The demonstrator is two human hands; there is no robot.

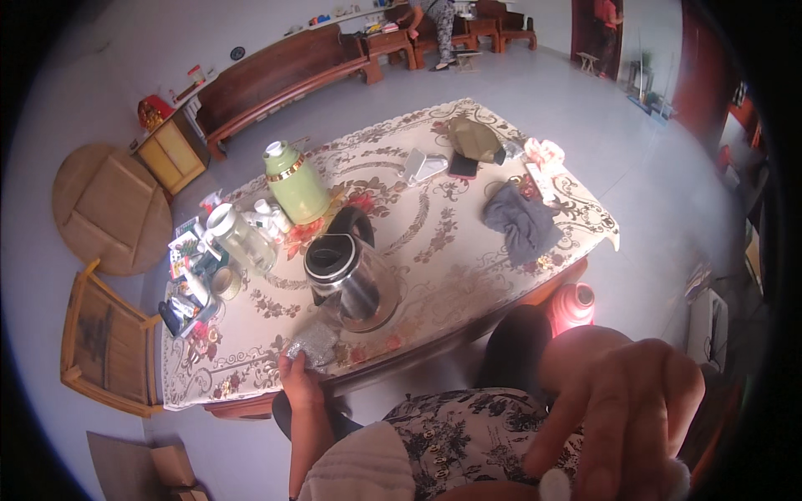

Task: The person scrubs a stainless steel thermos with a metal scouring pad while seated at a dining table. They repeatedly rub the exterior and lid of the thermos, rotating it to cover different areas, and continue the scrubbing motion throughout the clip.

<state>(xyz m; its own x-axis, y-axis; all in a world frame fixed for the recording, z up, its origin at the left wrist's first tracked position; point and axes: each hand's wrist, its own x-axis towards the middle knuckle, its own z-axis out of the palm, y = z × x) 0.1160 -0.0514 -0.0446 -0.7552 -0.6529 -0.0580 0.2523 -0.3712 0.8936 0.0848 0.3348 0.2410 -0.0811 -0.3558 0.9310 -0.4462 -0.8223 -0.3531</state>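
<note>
My left hand point(302, 386) is at the near edge of the table point(434, 288), its fingers closed on a crinkled silvery-grey cloth point(314, 344). Just beyond the cloth stands a steel electric kettle point(361, 288) with a black lid and handle. My right hand point(622, 409) is raised close to the camera at the lower right, well away from the table. Its fingers bend downward, and bits of something white point(555, 484) show at the fingertips. What that white thing is cannot be made out.
Behind the kettle stand a green thermos flask point(298, 185) and a glass jug point(242, 238); bottles and small boxes crowd the left end. A grey cloth point(520, 221), a phone point(463, 164) and a cap point(476, 139) lie farther right. A pink bottle point(573, 307) stands beside the table.
</note>
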